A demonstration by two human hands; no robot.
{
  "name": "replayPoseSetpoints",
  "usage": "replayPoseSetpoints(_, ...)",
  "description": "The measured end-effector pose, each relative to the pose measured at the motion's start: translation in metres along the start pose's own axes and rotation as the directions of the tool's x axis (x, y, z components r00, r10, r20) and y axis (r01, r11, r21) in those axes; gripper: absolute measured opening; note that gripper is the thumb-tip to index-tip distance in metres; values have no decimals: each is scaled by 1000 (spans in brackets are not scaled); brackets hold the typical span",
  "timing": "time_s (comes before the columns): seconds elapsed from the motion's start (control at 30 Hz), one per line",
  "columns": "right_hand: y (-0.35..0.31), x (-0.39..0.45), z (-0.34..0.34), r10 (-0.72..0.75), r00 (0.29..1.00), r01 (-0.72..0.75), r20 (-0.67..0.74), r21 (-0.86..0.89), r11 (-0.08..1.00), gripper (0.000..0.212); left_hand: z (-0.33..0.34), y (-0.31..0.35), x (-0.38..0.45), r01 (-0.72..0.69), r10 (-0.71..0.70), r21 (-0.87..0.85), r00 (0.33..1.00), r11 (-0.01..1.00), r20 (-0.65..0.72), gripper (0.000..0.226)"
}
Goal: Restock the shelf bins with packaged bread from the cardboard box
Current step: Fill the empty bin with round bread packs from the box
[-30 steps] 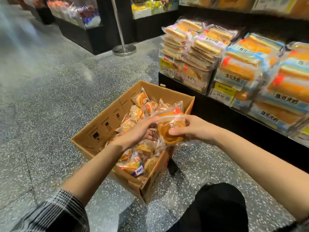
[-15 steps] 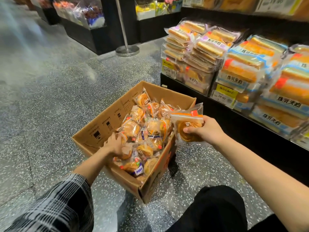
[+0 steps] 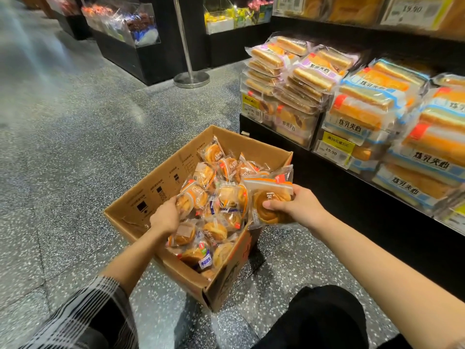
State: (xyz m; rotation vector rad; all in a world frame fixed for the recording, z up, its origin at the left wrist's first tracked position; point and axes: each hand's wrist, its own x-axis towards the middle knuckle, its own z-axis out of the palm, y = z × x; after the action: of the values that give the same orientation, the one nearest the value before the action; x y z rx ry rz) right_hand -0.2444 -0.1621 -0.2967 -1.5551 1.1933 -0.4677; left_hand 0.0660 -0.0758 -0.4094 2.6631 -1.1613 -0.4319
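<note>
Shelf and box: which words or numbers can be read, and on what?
"19.90": yellow price tag on the shelf bin.
"19.90": upper shelf label.
"炼乳夹心": blue bread packs.
Purple packs, box print, bun wrappers: too blurred to read.

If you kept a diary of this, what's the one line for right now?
right hand: holds bread packet | left hand: grips another packet in cardboard box | shelf: nothing placed yet

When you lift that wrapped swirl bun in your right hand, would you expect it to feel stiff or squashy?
Probably squashy: the right hand grips the swirl bun in loose, crinkled film. Likely light, as one hand holds it. The glossy wrapper may be slippery.
</note>
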Motion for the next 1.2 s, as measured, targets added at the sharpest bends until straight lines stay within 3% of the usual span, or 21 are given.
replayPoseSetpoints(0.1,-5,-7,-4,51,998,-56,34,154,986,48,-16,15,-25,-174,157,-212,983,962,-97,50)
replayPoseSetpoints(0.17,-9,-13,-8,89,992,-111,84,309,945,40,-29,32,-46,-354,319,-319,935,879,-157,51)
replayPoseSetpoints(0.23,-15,-19,-16,129,977,-201,172,519,831,35,-41,54,-65,-503,467,-350,864,790,-189,52)
replayPoseSetpoints(0.33,-17,-22,-34,148,945,-321,292,739,592,50,-46,86,-81,-639,626,-338,763,691,-162,59)
replayPoseSetpoints(0.43,-15,-30,-54,99,933,-351,345,816,459,65,-42,121,-98,-717,718,-420,669,556,-191,63)
replayPoseSetpoints(0.57,-1,-41,-80,5,958,-262,288,865,428,81,-35,159,-119,-801,780,-448,552,397,-294,73)
replayPoseSetpoints(0.63,9,-46,-96,-27,968,-216,251,880,424,102,-33,172,-127,-819,856,-474,466,322,-223,82)
replayPoseSetpoints(0.7,16,-53,-112,-34,975,-186,222,884,429,110,-33,183,-137,-819,906,-501,397,278,-145,81)
replayPoseSetpoints(0.77,22,-61,-122,-6,982,-167,189,879,447,104,-32,197,-149,-790,886,-562,417,245,-200,59)
replayPoseSetpoints(0.83,28,-71,-134,44,989,-146,141,882,448,77,-28,218,-162,-711,781,-663,544,235,-307,41)
replayPoseSetpoints(0.9,31,-83,-143,96,992,-111,77,892,438,43,-25,240,-173,-567,649,-793,693,224,-313,58)
replayPoseSetpoints(0.93,33,-88,-147,105,993,-91,49,890,448,41,-24,249,-175,-531,618,-813,729,238,-296,75)
replayPoseSetpoints(1.0,36,-98,-156,110,994,-47,-6,879,474,46,-23,266,-174,-534,632,-762,744,366,-217,101)
replayPoseSetpoints(1.07,39,-108,-167,115,992,-6,-58,871,491,43,-22,283,-172,-466,671,-731,741,498,-14,117)
replayPoseSetpoints(1.13,43,-118,-179,117,990,10,-80,865,502,44,-21,299,-175,-382,716,-730,666,566,207,119)
replayPoseSetpoints(1.2,46,-128,-189,122,988,14,-94,845,535,46,-16,311,-178,-435,760,-672,573,599,307,105)
